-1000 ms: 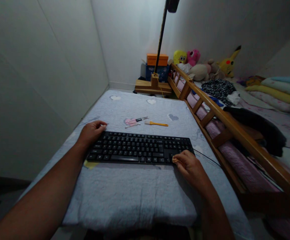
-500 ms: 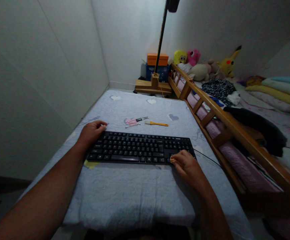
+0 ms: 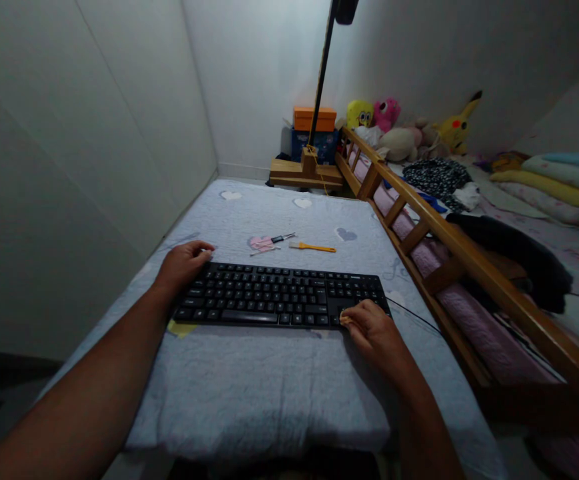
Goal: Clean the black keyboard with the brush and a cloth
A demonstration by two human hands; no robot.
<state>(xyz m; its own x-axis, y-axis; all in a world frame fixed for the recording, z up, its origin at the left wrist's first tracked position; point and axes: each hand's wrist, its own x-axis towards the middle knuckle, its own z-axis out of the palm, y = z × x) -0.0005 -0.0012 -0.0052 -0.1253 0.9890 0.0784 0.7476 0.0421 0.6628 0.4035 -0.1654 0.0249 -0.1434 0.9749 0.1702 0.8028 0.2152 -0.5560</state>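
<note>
A black keyboard [image 3: 264, 297] lies flat across the cloth-covered table. My left hand [image 3: 182, 267] is closed at its left end, fingers bent by the top left corner and steadying that edge. At the lower right of the keyboard, my right hand [image 3: 372, 330] pinches a small tan cloth [image 3: 344, 319], pressed near the arrow keys. Most of the cloth is hidden under the fingers. Behind the keyboard lie a flat brush with a yellow handle [image 3: 316, 248], a small dark-handled tool with a metal tip [image 3: 283, 238] and a thin cotton swab [image 3: 265, 251].
From the keyboard's right end a black cable [image 3: 414, 313] runs toward the wooden bed rail [image 3: 449, 247]. A lamp stand on a wooden base [image 3: 306, 175] rises beyond the table, near an orange box [image 3: 314, 119]. A pale wall panel [image 3: 94, 153] borders the left side.
</note>
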